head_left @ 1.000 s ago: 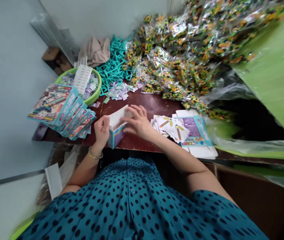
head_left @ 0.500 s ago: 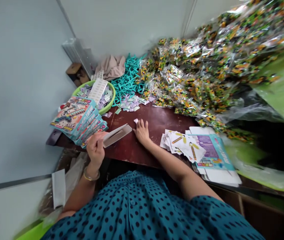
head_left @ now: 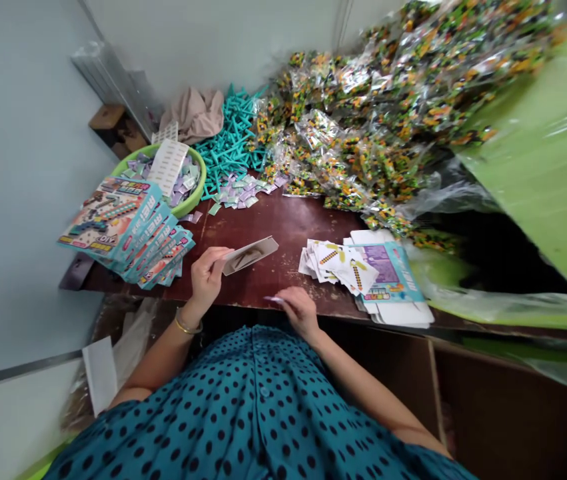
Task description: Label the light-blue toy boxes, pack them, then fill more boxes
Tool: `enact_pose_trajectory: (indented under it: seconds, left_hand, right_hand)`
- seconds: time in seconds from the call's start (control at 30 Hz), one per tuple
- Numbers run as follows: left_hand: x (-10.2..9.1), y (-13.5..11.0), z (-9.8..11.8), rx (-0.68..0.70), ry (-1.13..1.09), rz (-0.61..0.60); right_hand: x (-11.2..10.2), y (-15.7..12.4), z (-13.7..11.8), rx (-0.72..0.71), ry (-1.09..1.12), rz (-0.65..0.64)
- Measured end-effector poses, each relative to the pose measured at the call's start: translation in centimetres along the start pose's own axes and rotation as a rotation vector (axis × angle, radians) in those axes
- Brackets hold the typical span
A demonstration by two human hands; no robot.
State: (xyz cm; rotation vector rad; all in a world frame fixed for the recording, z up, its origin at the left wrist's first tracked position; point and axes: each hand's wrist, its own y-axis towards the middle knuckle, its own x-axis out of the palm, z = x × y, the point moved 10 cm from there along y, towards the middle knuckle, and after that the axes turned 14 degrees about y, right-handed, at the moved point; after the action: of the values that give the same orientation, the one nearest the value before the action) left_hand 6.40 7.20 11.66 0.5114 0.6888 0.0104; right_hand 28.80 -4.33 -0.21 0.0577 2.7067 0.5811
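My left hand (head_left: 206, 279) is closed on a small cardboard box (head_left: 262, 252), gripping it at its left end. The box's open side faces me, and its inside is dark, so the contents are hard to tell. Low at the table's front edge, my right hand (head_left: 302, 311) pinches a small pale purple packet (head_left: 274, 299) between thumb and fingers. Similar purple and green packets (head_left: 237, 191) lie loose on the table beyond the hands. More fill a green basket (head_left: 197, 200), under printed white sheets (head_left: 168, 165).
Stacked packed boxes (head_left: 113, 217) lean at the left. To the right are printed leaflets (head_left: 336, 261) on flattened boxes (head_left: 406, 280). Behind stand teal sticks (head_left: 233, 143), a cloth (head_left: 196, 113) and a big heap of bags with coloured pieces (head_left: 363, 133). The dark red table (head_left: 226, 233) ends near my body.
My right hand has picked the small packet off the table and drawn it back toward me. The box in my left hand has shifted slightly right and up, and the view has turned right.
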Motion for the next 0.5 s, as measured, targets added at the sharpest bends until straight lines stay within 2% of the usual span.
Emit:
enact_pose_trajectory:
  seconds: [0.07,0.13,0.2,0.23,0.3,0.37,0.43,0.5]
  left_hand:
    - [0.4,-0.2,0.9,0.038,0.015,-0.020]
    - [1.0,-0.3,1.8,0.086,0.041,-0.041]
    - [1.1,-0.1,2.2,0.112,0.075,-0.020]
    - [0.9,0.0,2.1,0.115,0.090,0.009]
    - [0.7,0.1,1.7,0.133,0.102,0.056]
    - [1.8,-0.3,0.9,0.175,0.079,-0.003]
    - [4.5,-1.5,-0.3,0.177,0.038,-0.195]
    - [8.0,-3.5,-2.4,0.065,-0.015,-0.433]
  right_hand:
    - [-1.2,3.4,-3.9,-0.094,-0.028,0.099]
    - [-0.5,7.1,-7.5,-0.253,-0.096,0.024]
    - [-0.6,10.6,-8.7,-0.381,-0.117,-0.069]
    - [-1.7,12.6,-8.0,-0.394,-0.113,-0.059]
    - [-6.4,16.9,-3.8,-0.292,-0.135,0.065]
    - [-13.1,20.5,3.0,-0.036,-0.271,0.242]
    - [-18.7,22.5,9.6,0.256,-0.438,0.270]
    - [-21.5,22.8,13.1,0.418,-0.502,0.236]
